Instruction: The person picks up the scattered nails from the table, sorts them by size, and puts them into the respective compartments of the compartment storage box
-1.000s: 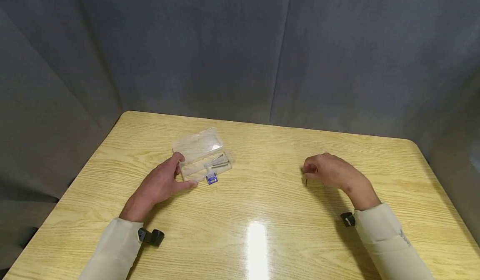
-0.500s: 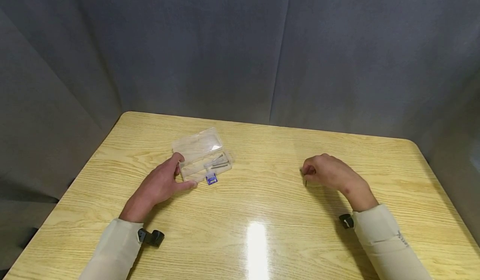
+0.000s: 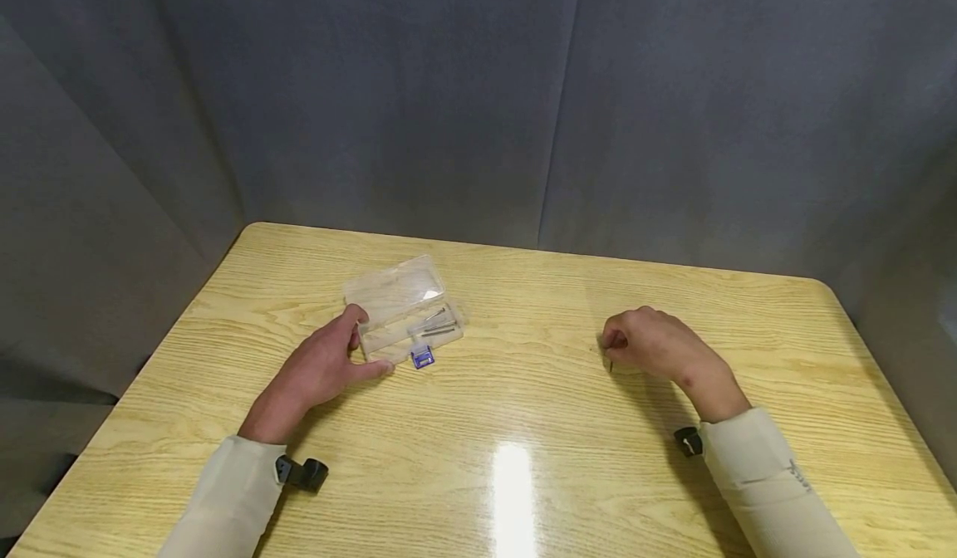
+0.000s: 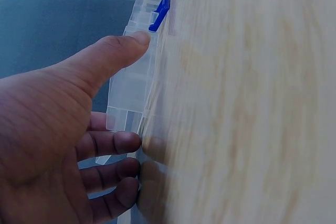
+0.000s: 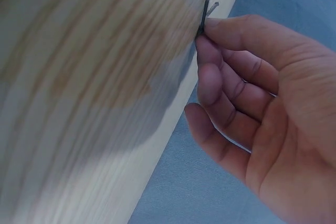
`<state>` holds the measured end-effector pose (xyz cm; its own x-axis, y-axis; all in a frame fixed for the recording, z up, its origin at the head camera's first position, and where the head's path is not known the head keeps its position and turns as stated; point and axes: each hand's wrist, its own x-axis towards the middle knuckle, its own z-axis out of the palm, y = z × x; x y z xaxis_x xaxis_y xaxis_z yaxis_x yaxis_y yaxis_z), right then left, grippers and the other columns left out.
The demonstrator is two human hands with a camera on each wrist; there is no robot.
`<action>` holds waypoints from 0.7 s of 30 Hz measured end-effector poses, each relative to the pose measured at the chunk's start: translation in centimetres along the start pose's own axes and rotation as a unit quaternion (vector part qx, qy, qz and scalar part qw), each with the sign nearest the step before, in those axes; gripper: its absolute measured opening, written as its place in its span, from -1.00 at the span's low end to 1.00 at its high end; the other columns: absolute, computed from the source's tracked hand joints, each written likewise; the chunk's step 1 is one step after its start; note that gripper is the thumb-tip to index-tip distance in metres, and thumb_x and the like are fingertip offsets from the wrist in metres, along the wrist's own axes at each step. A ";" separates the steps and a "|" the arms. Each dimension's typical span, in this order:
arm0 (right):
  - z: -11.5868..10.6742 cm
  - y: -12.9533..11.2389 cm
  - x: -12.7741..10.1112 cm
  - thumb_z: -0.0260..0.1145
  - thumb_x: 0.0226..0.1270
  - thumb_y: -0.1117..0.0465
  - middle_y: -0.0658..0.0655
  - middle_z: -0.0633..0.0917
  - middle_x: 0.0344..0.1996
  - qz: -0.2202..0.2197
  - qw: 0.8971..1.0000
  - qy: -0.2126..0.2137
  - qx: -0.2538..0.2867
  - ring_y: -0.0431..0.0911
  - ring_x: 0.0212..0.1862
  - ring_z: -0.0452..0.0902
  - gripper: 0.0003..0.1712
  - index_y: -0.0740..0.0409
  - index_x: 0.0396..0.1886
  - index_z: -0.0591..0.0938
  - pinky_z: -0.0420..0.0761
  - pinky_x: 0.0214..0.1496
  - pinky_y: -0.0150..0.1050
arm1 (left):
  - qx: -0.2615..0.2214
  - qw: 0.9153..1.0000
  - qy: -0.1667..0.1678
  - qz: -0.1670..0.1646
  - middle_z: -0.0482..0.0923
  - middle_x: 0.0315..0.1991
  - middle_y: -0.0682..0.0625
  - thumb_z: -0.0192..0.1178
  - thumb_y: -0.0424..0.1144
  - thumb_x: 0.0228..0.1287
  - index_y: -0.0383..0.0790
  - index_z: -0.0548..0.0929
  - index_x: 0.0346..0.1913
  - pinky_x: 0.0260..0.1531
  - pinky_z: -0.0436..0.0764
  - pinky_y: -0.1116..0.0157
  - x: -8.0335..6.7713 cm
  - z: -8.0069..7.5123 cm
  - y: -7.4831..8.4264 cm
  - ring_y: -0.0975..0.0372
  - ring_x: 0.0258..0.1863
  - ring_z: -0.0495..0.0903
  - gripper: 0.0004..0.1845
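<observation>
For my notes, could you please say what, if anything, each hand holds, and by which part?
Left hand: clear box, gripped across one end. Right hand: thin dark piece, pinched near one end.

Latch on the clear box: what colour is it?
Blue; the latch shows best in the left wrist view.
</observation>
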<state>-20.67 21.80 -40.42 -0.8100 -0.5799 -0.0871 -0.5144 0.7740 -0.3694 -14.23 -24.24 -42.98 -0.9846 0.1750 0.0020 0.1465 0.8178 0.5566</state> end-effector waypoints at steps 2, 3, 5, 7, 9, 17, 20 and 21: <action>0.0 -0.1 0.0 0.49 0.31 0.32 -0.08 0.72 -0.32 0.005 1.000 0.001 -0.003 -0.21 -0.39 0.46 -0.88 0.00 -0.31 0.74 0.52 -0.25 -0.14 | 0.000 1.000 0.000 0.000 0.39 -0.30 -0.05 0.56 0.05 0.15 -0.24 0.38 0.12 -0.41 0.34 0.18 0.0 0.0 0.0 0.15 -0.40 0.37 -0.29; 0.0 -0.1 0.0 0.49 0.31 0.32 -0.08 0.71 -0.33 0.006 1.000 0.001 -0.003 -0.21 -0.40 0.45 -0.88 0.01 -0.32 0.73 0.51 -0.26 -0.15 | 0.000 1.000 0.001 0.000 0.39 -0.30 -0.04 0.56 0.05 0.15 -0.24 0.38 0.12 -0.41 0.34 0.18 0.0 0.0 0.0 0.15 -0.40 0.37 -0.30; 0.1 -0.2 0.0 0.49 0.30 0.33 -0.09 0.69 -0.36 0.007 1.000 0.002 -0.004 -0.21 -0.41 0.43 -0.87 0.01 -0.34 0.73 0.50 -0.28 -0.16 | 0.001 1.000 0.003 0.002 0.39 -0.31 -0.04 0.56 0.05 0.15 -0.24 0.38 0.11 -0.42 0.34 0.18 0.0 0.0 0.0 0.15 -0.41 0.37 -0.30; 0.1 -0.2 0.1 0.49 0.29 0.34 -0.11 0.68 -0.39 0.006 1.000 0.003 -0.005 -0.21 -0.43 0.42 -0.87 0.01 -0.35 0.72 0.48 -0.30 -0.17 | 0.002 1.000 0.004 0.003 0.39 -0.31 -0.04 0.56 0.05 0.15 -0.23 0.38 0.11 -0.42 0.34 0.18 0.0 0.0 0.1 0.15 -0.41 0.37 -0.31; 0.1 -0.3 0.1 0.49 0.28 0.34 -0.11 0.66 -0.40 0.005 1.000 0.003 -0.006 -0.21 -0.44 0.40 -0.86 0.01 -0.35 0.72 0.47 -0.31 -0.18 | 0.003 1.000 0.005 0.003 0.39 -0.32 -0.04 0.56 0.05 0.15 -0.23 0.38 0.10 -0.42 0.33 0.18 0.0 0.0 0.0 0.15 -0.41 0.37 -0.31; 0.2 -0.2 0.0 0.49 0.27 0.36 -0.14 0.58 -0.48 -0.004 1.000 0.005 -0.003 -0.22 -0.46 0.36 -0.82 -0.01 -0.39 0.70 0.39 -0.36 -0.21 | 0.002 1.000 0.001 0.001 0.39 -0.31 -0.04 0.56 0.05 0.15 -0.24 0.38 0.11 -0.41 0.34 0.18 0.0 0.0 0.0 0.15 -0.40 0.38 -0.30; 0.3 0.0 0.0 0.52 0.25 0.34 -0.13 0.57 -0.48 -0.006 1.000 0.004 0.000 -0.22 -0.46 0.36 -0.82 0.00 -0.39 0.69 0.40 -0.35 -0.21 | 0.000 1.000 0.002 0.004 0.39 -0.31 -0.04 0.56 0.04 0.15 -0.24 0.38 0.12 -0.42 0.34 0.18 0.0 0.0 0.0 0.15 -0.41 0.37 -0.30; 0.3 0.0 0.0 0.53 0.25 0.34 -0.13 0.58 -0.48 -0.011 1.000 0.004 0.001 -0.22 -0.46 0.37 -0.82 0.01 -0.39 0.69 0.40 -0.36 -0.21 | -0.001 1.000 0.002 0.005 0.39 -0.31 -0.04 0.56 0.05 0.15 -0.25 0.38 0.12 -0.42 0.34 0.19 0.0 0.1 0.0 0.16 -0.41 0.37 -0.30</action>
<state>-20.59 21.74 -40.76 -0.8009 -0.5944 -0.0719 -0.5311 0.7607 -0.3733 -14.18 -24.23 -43.04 -0.9835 0.1805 0.0113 0.1560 0.8152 0.5577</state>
